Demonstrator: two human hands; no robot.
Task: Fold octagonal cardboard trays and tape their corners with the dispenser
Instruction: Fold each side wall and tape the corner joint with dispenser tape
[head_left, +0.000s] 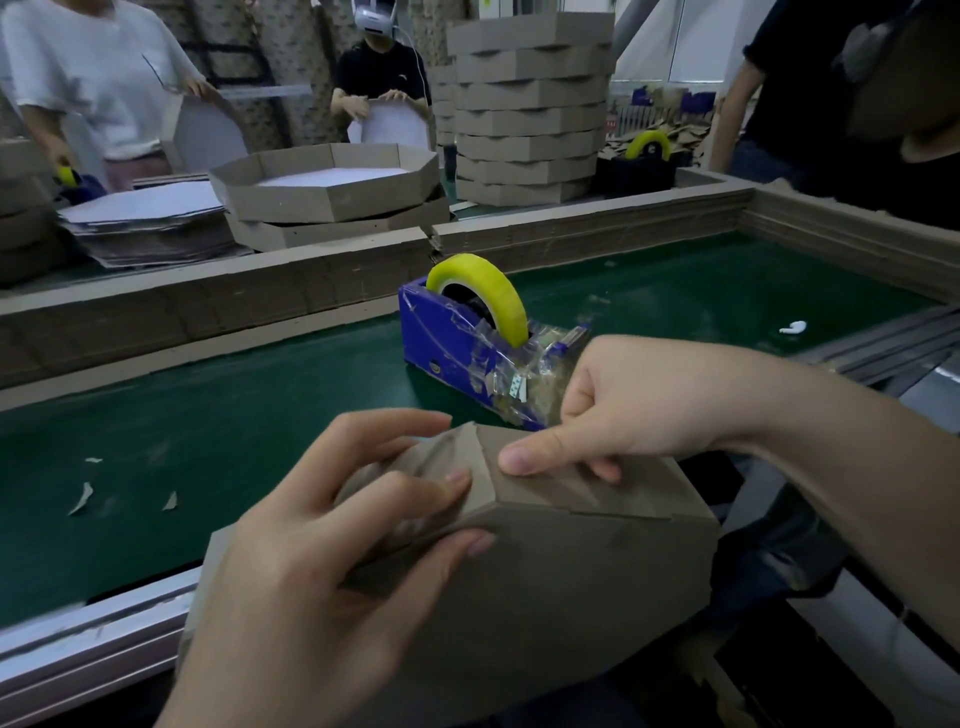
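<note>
A brown cardboard tray (561, 587) is tilted up against me at the near edge of the green belt, its underside facing the camera. My left hand (332, 561) grips one folded corner, fingers over the top edge and thumb on the outer wall. My right hand (639, 405) holds the wall just right of that corner, thumb pressing flat on the cardboard, fingers curled behind it. Clear tape seems to lie over the corner. The blue tape dispenser (457, 338) with a yellow roll (483, 291) stands just beyond my hands.
A low cardboard wall (260, 296) borders the green belt (208, 415), which carries small paper scraps (83, 496). Beyond it lie folded trays (332, 187), a flat stack of blanks (150, 223) and a tall stack of trays (530, 104). Other people work across and at the right.
</note>
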